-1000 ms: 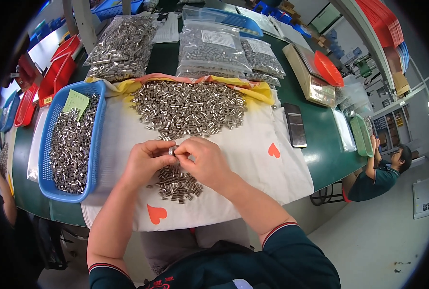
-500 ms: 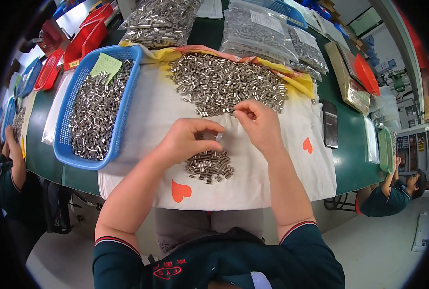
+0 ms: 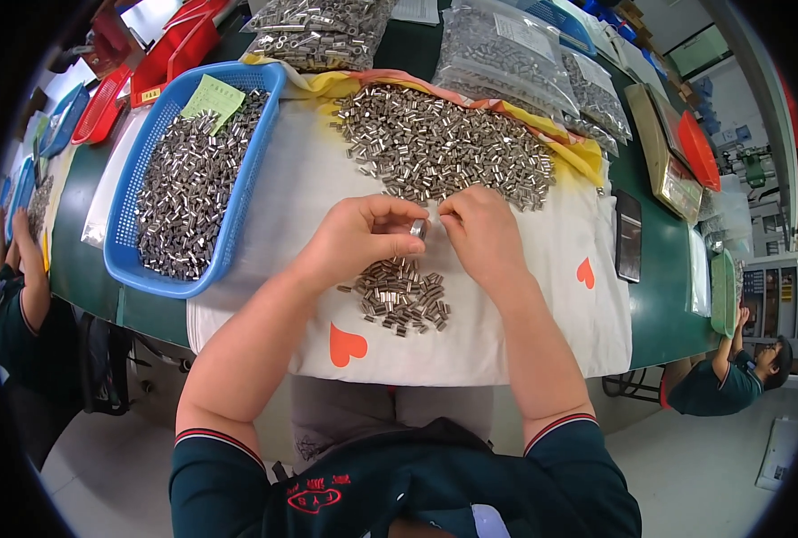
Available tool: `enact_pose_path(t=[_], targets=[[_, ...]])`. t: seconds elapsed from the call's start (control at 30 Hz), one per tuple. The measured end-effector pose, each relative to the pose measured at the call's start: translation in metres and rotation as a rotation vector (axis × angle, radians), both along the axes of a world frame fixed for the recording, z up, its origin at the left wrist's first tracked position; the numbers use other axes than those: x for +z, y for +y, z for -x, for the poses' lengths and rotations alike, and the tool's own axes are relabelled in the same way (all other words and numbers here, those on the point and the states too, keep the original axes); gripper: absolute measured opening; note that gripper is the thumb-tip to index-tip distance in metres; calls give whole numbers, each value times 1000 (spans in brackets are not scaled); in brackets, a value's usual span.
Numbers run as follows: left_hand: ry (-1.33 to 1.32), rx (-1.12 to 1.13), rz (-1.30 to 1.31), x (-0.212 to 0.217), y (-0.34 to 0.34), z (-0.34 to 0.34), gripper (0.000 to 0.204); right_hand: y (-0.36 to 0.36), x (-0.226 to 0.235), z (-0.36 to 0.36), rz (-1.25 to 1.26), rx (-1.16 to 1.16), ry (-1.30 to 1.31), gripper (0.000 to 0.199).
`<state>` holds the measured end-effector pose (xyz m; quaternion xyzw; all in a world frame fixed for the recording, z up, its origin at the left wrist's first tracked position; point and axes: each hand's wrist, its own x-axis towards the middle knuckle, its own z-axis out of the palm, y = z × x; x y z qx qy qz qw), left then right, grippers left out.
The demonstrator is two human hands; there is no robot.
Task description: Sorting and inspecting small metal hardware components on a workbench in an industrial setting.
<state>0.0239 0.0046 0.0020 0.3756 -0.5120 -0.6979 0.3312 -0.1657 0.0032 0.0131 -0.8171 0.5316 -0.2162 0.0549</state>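
Observation:
My left hand (image 3: 358, 235) pinches a small shiny metal piece (image 3: 418, 229) between thumb and fingertips. Beside it, my right hand (image 3: 484, 231) is closed, its fingertips pressed together close to that piece; whatever they hold is hidden. Below both hands lies a small pile of short metal cylinders (image 3: 408, 300) on a white cloth (image 3: 542, 332) printed with red hearts. Beyond my fingers spreads a larger heap of the same kind of cylinders (image 3: 452, 139), edged by the cloth's yellow and pink border.
At the left, a blue plastic basket (image 3: 119, 229) holds many cylinders and a green paper slip (image 3: 213, 101). Clear bags (image 3: 497, 58) of metal parts lie at the back. A dark phone-like device (image 3: 628, 236) and a scale (image 3: 666, 161) sit at right. Co-workers sit either side.
My right hand has come back from the large heap's near edge toward the piece in my left hand. The left hand's piece has turned. The whole view has shifted slightly.

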Motion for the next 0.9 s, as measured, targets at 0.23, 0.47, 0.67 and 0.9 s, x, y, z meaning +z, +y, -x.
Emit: enact_pose_path(t=[0.23, 0.47, 0.67, 0.9], targets=[[78, 51, 13, 0, 0, 1, 33, 15, 16, -6, -374, 79, -693, 6], [-77, 89, 63, 1, 3, 2, 32, 22, 11, -15, 14, 94, -298, 10], [-20, 49, 59, -2, 2, 1, 32, 15, 19, 1, -456, 129, -575, 13], [-237, -163, 405, 8, 8, 4, 34, -1, 13, 13, -388, -84, -560, 12]])
